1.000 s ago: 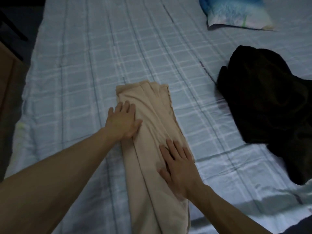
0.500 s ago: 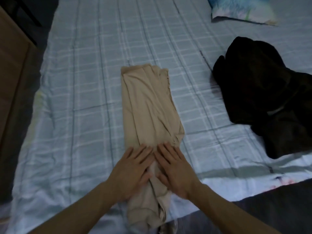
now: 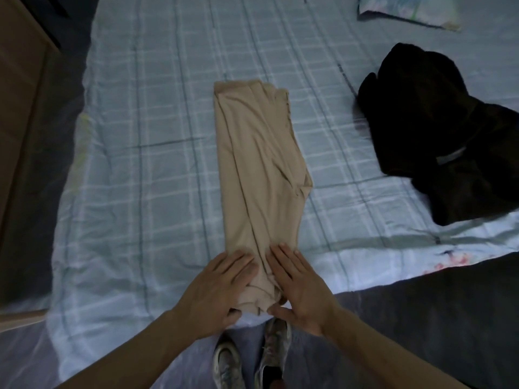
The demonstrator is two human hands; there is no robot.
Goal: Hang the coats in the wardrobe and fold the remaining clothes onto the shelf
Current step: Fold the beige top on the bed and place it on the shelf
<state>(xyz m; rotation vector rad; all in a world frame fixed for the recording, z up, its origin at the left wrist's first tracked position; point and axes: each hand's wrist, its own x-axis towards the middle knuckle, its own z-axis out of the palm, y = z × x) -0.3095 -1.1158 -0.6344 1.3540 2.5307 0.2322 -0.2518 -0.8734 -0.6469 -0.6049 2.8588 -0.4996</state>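
Though hand-pinned, beige garment (image 3: 258,164) lengthwise away.

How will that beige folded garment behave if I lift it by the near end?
The beige garment looks thin and drapey, with soft creases, so it would probably sag and unfold. It likely weighs little. Both the left hand and right hand lie flat on its near end.

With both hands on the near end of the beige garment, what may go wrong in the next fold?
1. The beige garment lies in loose, wrinkled layers; lifting its near end may let them slide apart.
2. That end, under the left hand and right hand, sits at the bed's edge, so it may slip off toward the shoes.
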